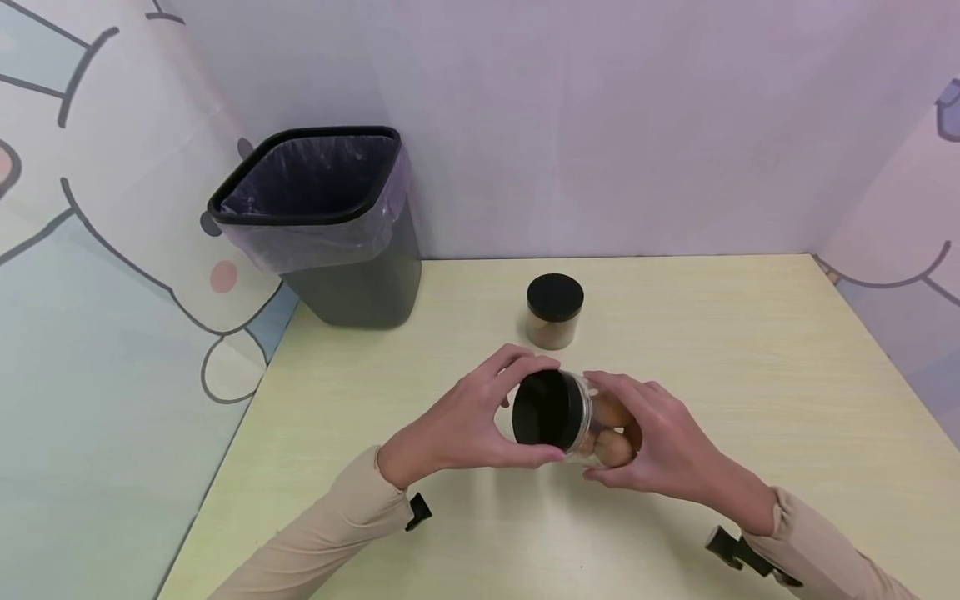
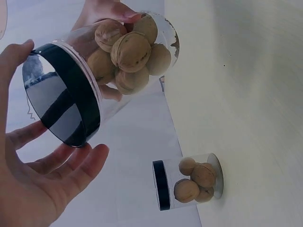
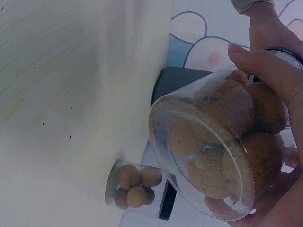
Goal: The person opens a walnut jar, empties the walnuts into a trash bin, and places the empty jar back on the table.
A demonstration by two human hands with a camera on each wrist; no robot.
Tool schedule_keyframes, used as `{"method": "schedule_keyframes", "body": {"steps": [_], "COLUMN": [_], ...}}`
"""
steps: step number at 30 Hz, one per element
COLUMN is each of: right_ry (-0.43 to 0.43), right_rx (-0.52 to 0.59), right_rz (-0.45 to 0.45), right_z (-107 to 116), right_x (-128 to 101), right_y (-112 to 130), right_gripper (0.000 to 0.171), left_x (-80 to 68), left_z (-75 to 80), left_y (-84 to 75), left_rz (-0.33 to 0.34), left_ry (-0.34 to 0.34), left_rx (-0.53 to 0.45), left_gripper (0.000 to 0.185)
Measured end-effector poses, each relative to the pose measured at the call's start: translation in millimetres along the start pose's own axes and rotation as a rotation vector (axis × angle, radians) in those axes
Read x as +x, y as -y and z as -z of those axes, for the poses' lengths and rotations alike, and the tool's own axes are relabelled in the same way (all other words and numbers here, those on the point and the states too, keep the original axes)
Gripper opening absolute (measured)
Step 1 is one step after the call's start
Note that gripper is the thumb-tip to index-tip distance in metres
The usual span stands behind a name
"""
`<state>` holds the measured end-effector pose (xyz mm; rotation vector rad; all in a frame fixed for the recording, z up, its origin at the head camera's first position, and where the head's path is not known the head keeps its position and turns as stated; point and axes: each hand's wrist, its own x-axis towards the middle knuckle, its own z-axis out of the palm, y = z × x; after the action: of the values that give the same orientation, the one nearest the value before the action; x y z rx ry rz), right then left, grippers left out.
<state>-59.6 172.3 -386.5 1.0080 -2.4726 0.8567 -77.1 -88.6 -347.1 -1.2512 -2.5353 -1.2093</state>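
A clear jar point(image 1: 590, 421) with several walnuts point(image 2: 131, 52) inside is held tilted above the table, its black lid point(image 1: 547, 408) turned to the left. My left hand point(image 1: 487, 408) grips the lid's rim between thumb and fingers. Round the clear body curl the fingers and thumb of my right hand point(image 1: 660, 433). In the right wrist view the jar's round base point(image 3: 203, 161) faces the camera, with walnuts pressed close behind it. The lid sits on the jar in the left wrist view.
Behind the hands a second walnut jar point(image 1: 553, 312) with a black lid stands upright on the pale table point(image 1: 712, 333). A grey bin point(image 1: 360, 283) lined with a plastic bag is at the back left. A light curtain-like backdrop point(image 1: 600, 125) rises behind the table.
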Motion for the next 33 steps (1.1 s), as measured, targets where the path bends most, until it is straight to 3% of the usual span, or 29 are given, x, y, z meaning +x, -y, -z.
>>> {"method": "schedule_keyframes", "body": {"steps": [11,26,33], "right_ry": [0.031,0.011,0.016], "right_rx": [0.022,0.019,0.030], "right_rz": [-0.048,-0.022,-0.051], "right_z": [0.7,1.0,2.0], "right_x": [-0.9,-2.2,-3.4], "right_y": [0.4,0.0,0.0], "right_gripper": [0.101,0.100,0.101], "left_x": [-2.0,-1.9,-1.2], "left_z": [0.8,-2.7,2.1], "left_y": [-0.9,-3.7,-2.8], "left_rz": [0.040,-0.004,-0.042], "left_ry": [0.027,-0.022,0.079], "left_rx": [-0.019,-0.023,-0.079], "left_gripper": [0.080,0.082,0.090]}}
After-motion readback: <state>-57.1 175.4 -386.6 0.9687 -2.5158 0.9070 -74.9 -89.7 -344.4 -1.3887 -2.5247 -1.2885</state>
